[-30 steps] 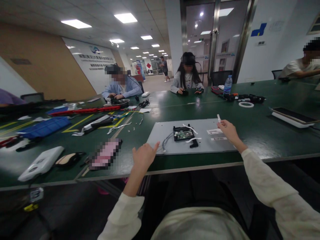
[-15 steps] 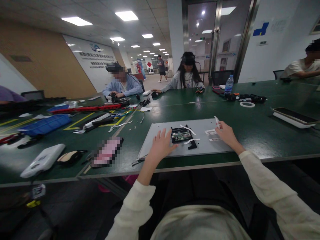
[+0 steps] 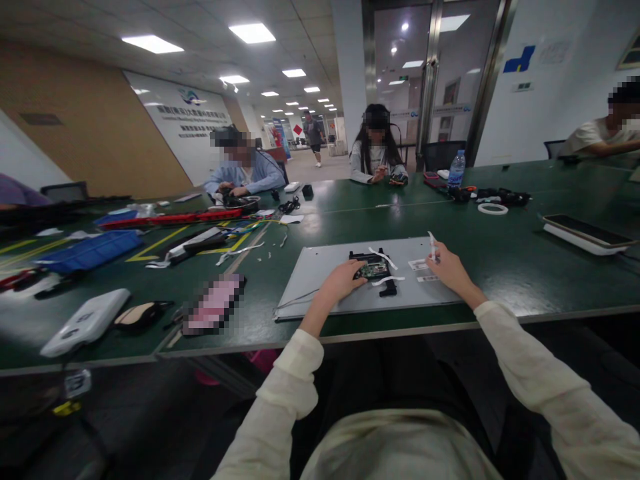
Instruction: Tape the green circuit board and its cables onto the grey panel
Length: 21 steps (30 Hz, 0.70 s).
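A grey flat panel (image 3: 310, 267) lies on the green table before me. On it sits a black frame with a green circuit board (image 3: 374, 269), with white strips (image 3: 389, 281) lying across it. My left hand (image 3: 345, 279) is closed on the left end of this frame, fingers over the top and thumb along the near side. To the right, my right hand (image 3: 447, 265) pinches a thin white strip (image 3: 432, 245) that stands up from the fingertips. Beside that hand, white printed labels (image 3: 419, 265) lie on the panel.
Left of the panel are a pink phone (image 3: 216, 303), a beige mouse (image 3: 140, 315), a white device (image 3: 86, 321) and a blue tray (image 3: 90, 251). A water bottle (image 3: 457, 169) and tape ring (image 3: 493, 209) stand farther right. Several people sit around the table.
My left hand came down from above the panel onto the frame's left end, and the frame shifted slightly right. The right hand keeps its strip. A co-worker opposite drew one hand back.
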Tool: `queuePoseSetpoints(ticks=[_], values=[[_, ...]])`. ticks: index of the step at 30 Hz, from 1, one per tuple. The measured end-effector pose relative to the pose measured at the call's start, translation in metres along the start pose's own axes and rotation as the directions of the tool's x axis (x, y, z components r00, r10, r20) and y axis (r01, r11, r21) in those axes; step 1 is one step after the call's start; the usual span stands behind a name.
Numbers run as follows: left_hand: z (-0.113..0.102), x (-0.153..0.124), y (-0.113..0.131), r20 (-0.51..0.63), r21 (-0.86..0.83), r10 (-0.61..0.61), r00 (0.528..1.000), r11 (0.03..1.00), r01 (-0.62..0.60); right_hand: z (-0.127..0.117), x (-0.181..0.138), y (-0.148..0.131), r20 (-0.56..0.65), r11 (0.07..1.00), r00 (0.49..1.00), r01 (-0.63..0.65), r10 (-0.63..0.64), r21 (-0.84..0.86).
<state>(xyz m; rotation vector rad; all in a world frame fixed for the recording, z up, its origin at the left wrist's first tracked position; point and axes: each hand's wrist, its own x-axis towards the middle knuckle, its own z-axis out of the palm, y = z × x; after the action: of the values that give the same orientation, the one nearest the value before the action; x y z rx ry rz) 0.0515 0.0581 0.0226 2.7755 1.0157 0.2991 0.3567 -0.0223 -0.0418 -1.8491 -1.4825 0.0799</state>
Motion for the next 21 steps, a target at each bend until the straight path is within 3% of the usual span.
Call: queuePoseSetpoints(ticks=[7, 21], values=[[0.011, 0.016, 0.007, -0.017, 0.033, -0.02, 1.0, 0.999, 0.02, 0.002, 0.0, 0.002, -0.01, 1.0, 1.0, 0.004, -0.004, -0.001], [0.026, 0.019, 0.02, -0.096, 0.119, -0.05, 0.994, 0.991, 0.062, 0.0, 0.0, 0.0, -0.041, 1.0, 0.999, 0.009, -0.009, 0.002]])
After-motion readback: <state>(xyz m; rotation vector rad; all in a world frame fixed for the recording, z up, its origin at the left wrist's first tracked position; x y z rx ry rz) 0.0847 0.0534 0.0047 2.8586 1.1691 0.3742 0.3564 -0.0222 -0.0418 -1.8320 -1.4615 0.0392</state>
